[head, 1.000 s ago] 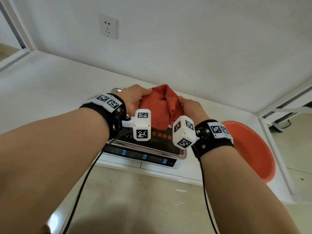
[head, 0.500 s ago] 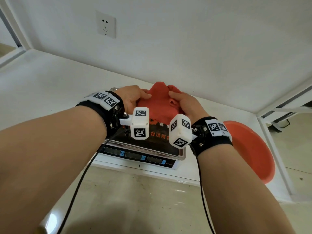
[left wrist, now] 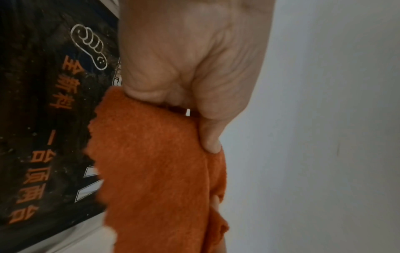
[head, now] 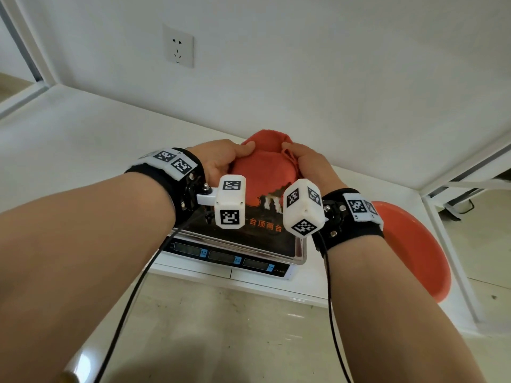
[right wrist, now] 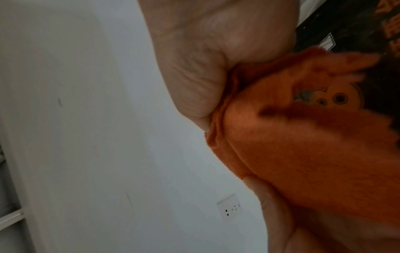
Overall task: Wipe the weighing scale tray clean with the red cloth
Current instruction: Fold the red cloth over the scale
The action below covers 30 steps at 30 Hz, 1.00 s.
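Observation:
The red cloth (head: 265,167) is bunched between both hands above the back of the weighing scale tray (head: 260,239), a dark tray with orange lettering. My left hand (head: 221,158) grips the cloth's left side, thumb on top; the left wrist view shows its fingers curled round the red cloth (left wrist: 155,171) beside the tray (left wrist: 43,119). My right hand (head: 307,161) grips the right side; in the right wrist view its fingers fold into the cloth (right wrist: 303,145). The cloth hangs down onto the tray's far part.
The scale (head: 229,258) stands on a white counter (head: 83,139) against a white wall with a socket (head: 178,49). An orange-red basin (head: 414,250) sits to the right of the scale. A tiled floor lies below the counter's front edge.
Both hands have drawn closer together, gathering the cloth into a rounder bunch. The cloth's raised peak has folded down.

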Available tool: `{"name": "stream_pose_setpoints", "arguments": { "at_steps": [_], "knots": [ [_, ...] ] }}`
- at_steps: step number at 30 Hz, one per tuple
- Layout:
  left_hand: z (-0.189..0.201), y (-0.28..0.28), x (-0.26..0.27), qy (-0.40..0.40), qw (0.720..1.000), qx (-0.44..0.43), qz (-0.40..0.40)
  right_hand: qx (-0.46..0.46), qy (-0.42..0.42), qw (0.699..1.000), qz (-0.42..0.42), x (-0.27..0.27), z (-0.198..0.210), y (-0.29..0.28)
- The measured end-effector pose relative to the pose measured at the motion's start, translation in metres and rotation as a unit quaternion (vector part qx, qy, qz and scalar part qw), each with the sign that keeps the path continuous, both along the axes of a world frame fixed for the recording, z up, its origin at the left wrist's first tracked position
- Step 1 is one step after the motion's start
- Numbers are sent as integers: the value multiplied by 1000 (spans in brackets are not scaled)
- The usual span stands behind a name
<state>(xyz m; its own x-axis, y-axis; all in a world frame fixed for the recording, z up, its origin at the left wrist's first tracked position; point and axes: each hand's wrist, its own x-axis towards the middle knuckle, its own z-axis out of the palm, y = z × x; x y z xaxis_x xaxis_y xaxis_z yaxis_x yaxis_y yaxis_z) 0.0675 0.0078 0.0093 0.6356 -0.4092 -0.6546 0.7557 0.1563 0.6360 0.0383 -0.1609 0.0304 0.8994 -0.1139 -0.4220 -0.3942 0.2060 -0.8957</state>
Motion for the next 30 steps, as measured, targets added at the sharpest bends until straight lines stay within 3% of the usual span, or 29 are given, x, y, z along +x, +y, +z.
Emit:
{"name": "stream_pose_setpoints", "arguments": {
  "at_steps": [6,9,12,17,22,26,30],
  "knots": [
    [1,-1,-1,-14,999,-50,13,-75,-27,997,1,4,-8,1],
    [4,-4,1,-32,991,-109,64,-22,-60,997,31,2,-12,6],
    [7,-5,3,-21,988,-143,60,49,-62,994,77,-5,-17,12],
    [10,-3,3,-32,987,-156,31,18,-63,997,46,-4,-15,4],
    [12,-7,3,-62,989,-120,67,38,-38,997,58,-8,-4,-2],
    [6,-3,7,-81,995,-60,17,-8,-11,999,44,-1,-9,-10],
    [4,7,12,-62,997,-27,31,-55,-2,996,68,8,-11,-41]
  ]
}}
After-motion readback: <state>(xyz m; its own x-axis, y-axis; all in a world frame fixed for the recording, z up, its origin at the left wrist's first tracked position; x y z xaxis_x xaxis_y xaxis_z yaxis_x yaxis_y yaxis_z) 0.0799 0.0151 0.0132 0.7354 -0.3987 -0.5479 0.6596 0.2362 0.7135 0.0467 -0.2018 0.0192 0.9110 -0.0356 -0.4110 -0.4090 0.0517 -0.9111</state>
